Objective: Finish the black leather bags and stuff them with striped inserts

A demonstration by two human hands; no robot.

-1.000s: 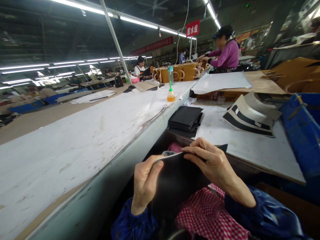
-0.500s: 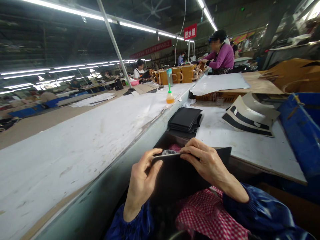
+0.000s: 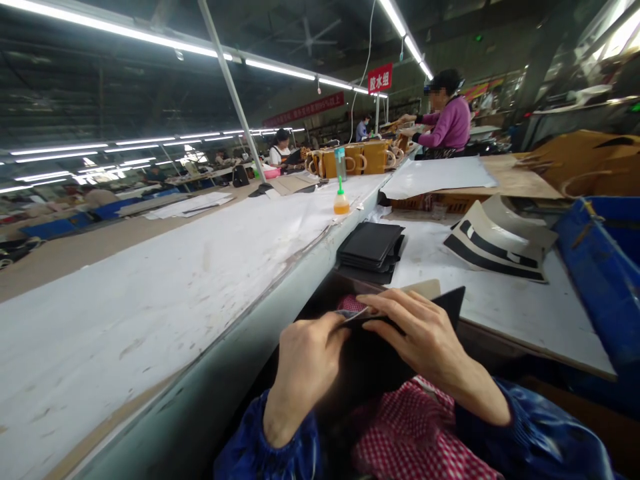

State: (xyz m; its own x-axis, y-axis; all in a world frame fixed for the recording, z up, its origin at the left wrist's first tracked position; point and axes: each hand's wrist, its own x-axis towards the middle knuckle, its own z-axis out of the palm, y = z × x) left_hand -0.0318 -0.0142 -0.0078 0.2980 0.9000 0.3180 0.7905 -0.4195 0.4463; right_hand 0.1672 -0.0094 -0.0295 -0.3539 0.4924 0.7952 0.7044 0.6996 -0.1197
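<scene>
A thin black panel point(image 3: 370, 353), like leather or board, is held above my lap with a pale edge along its top. My left hand point(image 3: 307, 363) is closed, pinching that edge at its left end. On the same edge, further right, my right hand point(image 3: 420, 327) grips with thumb below and fingers over the top. The panel's dark corner shows past my right wrist, and a beige strip peeks out behind the fingers. Below lies red-and-white checked cloth point(image 3: 405, 433) on my lap. Much of the panel's lower part is lost in shadow.
A stack of black panels point(image 3: 373, 243) sits on the side board, beside curved beige sheets with black strips point(image 3: 500, 240). To the right stands a blue bin point(image 3: 595, 247). A glue bottle point(image 3: 341, 202) and tan bags point(image 3: 367, 157) stand on the long white-covered table point(image 3: 165, 287). A co-worker in purple point(image 3: 447, 123) works beyond.
My left hand has moved right along the panel's top edge, closer to my right hand, and its fingers have closed in. The panel's edge is now tilted more.
</scene>
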